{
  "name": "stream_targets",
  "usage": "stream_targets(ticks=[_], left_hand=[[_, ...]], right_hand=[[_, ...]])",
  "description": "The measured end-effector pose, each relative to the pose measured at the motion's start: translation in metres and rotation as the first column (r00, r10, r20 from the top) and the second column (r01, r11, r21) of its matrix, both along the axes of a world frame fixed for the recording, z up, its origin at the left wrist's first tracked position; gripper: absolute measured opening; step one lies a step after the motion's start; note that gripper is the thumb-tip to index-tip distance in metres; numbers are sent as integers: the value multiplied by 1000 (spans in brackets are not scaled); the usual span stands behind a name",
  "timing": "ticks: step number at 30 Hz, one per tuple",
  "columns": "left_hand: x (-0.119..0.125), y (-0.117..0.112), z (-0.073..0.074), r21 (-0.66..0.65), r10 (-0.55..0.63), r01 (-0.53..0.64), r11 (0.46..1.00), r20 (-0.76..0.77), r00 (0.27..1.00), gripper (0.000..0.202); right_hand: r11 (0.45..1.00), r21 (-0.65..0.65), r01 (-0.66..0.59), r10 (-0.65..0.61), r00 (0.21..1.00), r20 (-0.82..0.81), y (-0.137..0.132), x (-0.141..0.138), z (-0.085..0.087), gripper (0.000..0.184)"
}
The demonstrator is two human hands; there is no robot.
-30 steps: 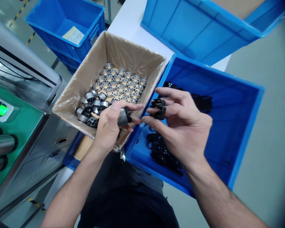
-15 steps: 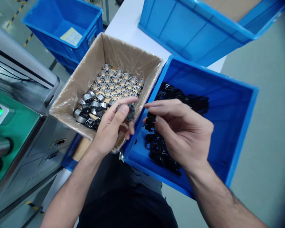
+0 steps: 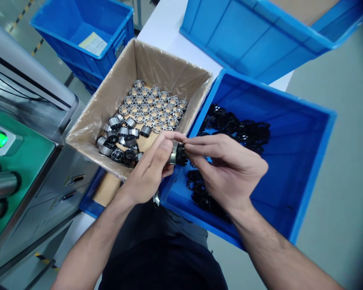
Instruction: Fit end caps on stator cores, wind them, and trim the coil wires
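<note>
My left hand [image 3: 149, 171] is closed around a silver metal stator core [image 3: 173, 154], held on its side above the gap between the carton and the blue bin. A black plastic ring-shaped piece [image 3: 181, 155] sits against the core's right end. The fingertips of my right hand [image 3: 232, 173] pinch that black piece and press against it; whether it is fully seated I cannot tell. Bare stator cores [image 3: 154, 114] stand in rows inside the carton, and several cores with black ends [image 3: 111, 137] lie heaped in its near left corner.
The plastic-lined carton [image 3: 90, 117] stands left of a blue bin [image 3: 290, 161] holding loose black plastic pieces [image 3: 254, 135]. Another blue bin [image 3: 245, 40] rises behind. Farther left are stacked blue crates [image 3: 78, 24] and a green-topped machine [image 3: 33, 161] with a lit green button [image 3: 0, 139].
My hands have come together. The left has turned the stator core sideways, and the right has brought the black plastic piece against its end.
</note>
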State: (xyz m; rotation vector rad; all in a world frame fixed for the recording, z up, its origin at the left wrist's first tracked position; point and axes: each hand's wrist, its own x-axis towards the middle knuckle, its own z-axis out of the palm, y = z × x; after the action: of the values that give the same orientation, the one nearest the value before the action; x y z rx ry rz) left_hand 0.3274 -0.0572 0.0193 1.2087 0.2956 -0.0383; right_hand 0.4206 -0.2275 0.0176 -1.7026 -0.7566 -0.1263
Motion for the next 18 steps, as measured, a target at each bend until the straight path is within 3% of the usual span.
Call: stream_targets(ticks=[5,8,10,11,12,14,15,16,17,18], left_hand=[[-1,-4,-3,13,-58,59,998,-11,998,52],[2,4,-6,49,-74,70,996,90,993,52],[3,22,-4,237,-26,-13,972,161,987,48],[2,35,-2,402,-1,-64,914,160,987,43],[0,49,1,598,20,-90,797,122,992,38],[-8,78,9,915,35,56,398,-77,996,28],[-12,91,13,961,30,191,200,-201,979,25],[-16,102,17,953,30,300,48,-301,953,26],[-18,110,21,929,23,367,-55,-366,930,31],[-20,115,25,914,13,388,-117,-389,921,37]], right_hand=[[999,-3,43,-43,994,104,7,-7,-3,20],[998,8,66,-66,990,122,12,-5,-5,16],[999,-7,39,-38,994,104,9,3,-3,17],[999,-25,37,-35,996,86,4,8,-3,18],[997,-62,39,-35,997,63,-2,14,-3,19],[978,-207,-9,10,1000,4,-17,22,-4,17],[938,-338,-80,68,997,-48,-23,23,-7,14],[857,-485,-174,134,984,-118,-29,22,-10,12],[745,-614,-262,179,964,-195,-33,19,-15,11],[627,-708,-325,194,945,-262,-35,13,-21,12]])
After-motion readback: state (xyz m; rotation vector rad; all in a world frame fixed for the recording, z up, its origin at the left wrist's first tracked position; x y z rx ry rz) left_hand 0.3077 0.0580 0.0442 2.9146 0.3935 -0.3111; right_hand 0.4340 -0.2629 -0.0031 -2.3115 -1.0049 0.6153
